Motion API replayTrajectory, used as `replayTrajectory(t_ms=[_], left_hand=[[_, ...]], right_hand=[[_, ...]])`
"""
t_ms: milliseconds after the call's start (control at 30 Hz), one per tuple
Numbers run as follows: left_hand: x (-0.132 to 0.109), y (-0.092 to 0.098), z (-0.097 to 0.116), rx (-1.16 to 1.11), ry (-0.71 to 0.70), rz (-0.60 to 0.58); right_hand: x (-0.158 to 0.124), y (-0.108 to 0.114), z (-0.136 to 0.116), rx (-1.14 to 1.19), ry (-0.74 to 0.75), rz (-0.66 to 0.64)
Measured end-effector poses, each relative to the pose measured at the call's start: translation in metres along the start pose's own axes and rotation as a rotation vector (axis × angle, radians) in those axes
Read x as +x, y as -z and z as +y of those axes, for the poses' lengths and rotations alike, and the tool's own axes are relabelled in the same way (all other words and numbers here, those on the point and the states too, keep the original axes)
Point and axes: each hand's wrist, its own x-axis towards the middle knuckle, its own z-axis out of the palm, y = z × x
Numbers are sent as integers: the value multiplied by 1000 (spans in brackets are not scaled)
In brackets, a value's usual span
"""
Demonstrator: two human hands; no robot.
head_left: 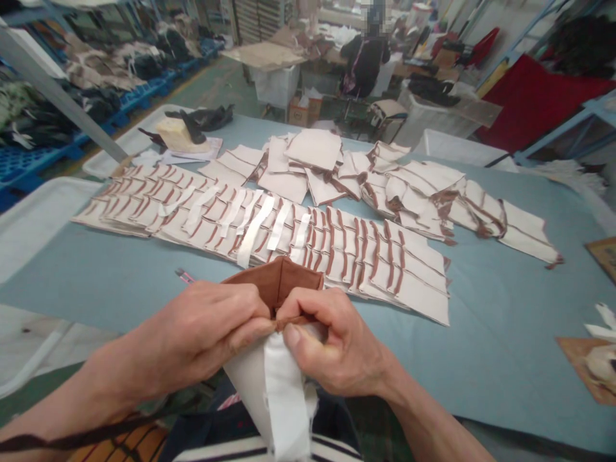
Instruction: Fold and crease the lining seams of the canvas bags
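Note:
Both hands pinch the folded edge of a brown-and-cream fabric piece [293,279] at the front of the table. My left hand [216,327] is closed on the edge from the left, my right hand [332,340] from the right, thumbs nearly touching. The piece's brown side faces up beyond the fingers; its pale side hangs below. A white strip [283,391] hangs down from the pinched edge toward my lap. Just beyond lies a long overlapping row of cream panels with brown seams [346,244]. Several loose white strips [257,224] rest on that row.
More cream panels [312,151] lie in a loose heap at the back of the blue-green table [505,359]. Small pink-handled snips [184,276] lie left of my hands. A yellowish block [180,136] sits back left. A person [363,64] sits in the background.

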Motion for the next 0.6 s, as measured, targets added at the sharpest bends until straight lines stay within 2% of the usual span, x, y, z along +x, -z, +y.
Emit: replayTrajectory(t_ms=[100,167,300,467,600], left_hand=[[-9,-13,-14,97,-124,138],[-10,-15,-20,86,-131,157],[4,-4,-16,-14,-76,36],[25,15,-1,-20,97,-121],[33,19,-5,-146,157,-175]], right_hand=[[2,-4,5,59,-36,3],[4,-6,9,45,-37,15],[9,-2,12,-78,42,17],[14,7,7,-272,183,7],[17,15,5,-276,188,-8]])
